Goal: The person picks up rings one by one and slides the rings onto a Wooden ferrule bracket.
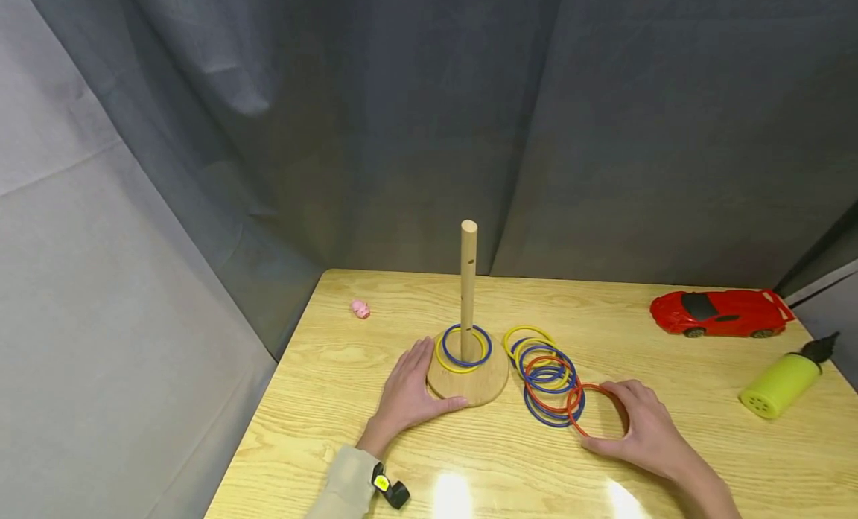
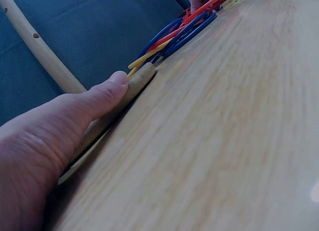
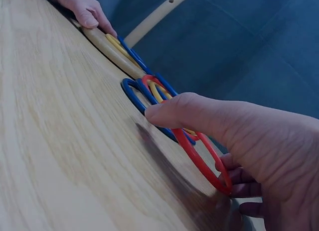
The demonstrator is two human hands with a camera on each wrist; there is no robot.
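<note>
A wooden ring-toss stand (image 1: pixel 479 389) has a round base and an upright peg (image 1: pixel 467 281). One blue ring and one yellow ring (image 1: pixel 459 371) lie around the peg on the base. My left hand (image 1: pixel 414 392) holds the base by its edge, fingers along the left side and thumb at the front rim. In my right hand (image 1: pixel 649 431) is a red ring (image 3: pixel 199 161), held between thumb and fingers and tilted up off the table. Its left side overlaps a loose pile of blue, yellow and red rings (image 1: pixel 553 426) right of the base.
A red toy car (image 1: pixel 727 313) stands at the back right. In front of it lies a yellow-green cylinder with a black top (image 1: pixel 780 385). A small pink pig figure (image 1: pixel 360 309) sits at the back left. Dark curtains (image 1: pixel 415 132) hang behind the wooden table (image 1: pixel 302 430).
</note>
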